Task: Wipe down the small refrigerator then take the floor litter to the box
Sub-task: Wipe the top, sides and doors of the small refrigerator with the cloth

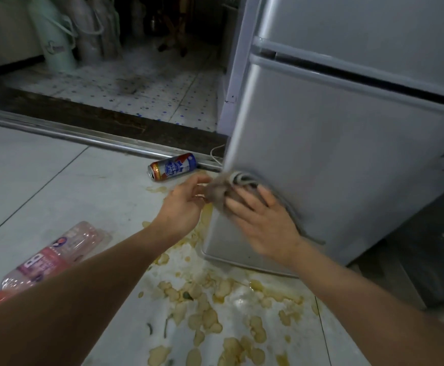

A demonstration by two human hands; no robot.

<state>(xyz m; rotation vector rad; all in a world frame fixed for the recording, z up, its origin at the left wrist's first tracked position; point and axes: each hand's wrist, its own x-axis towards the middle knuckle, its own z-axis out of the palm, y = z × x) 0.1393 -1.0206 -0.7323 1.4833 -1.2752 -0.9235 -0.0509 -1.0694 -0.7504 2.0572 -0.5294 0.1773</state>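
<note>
A small silver two-door refrigerator [347, 143] fills the right side. My right hand [263, 223] presses a grey striped cloth [226, 186] flat against the lower door near its left edge, fingers spread. My left hand [186, 202] pinches the cloth's left end beside that edge. On the white tile floor lie a beer can [173, 167] on its side near the door track and a pink plastic bottle [49, 257] at the left, partly behind my left forearm. The box is not in view.
Yellowish spilled food and liquid [215, 299] spreads over the tiles in front of the refrigerator. A metal door track [83, 138] crosses the floor; beyond it is a dotted floor with a pale green container [54, 35]. A white cord [215, 154] runs by the refrigerator's corner.
</note>
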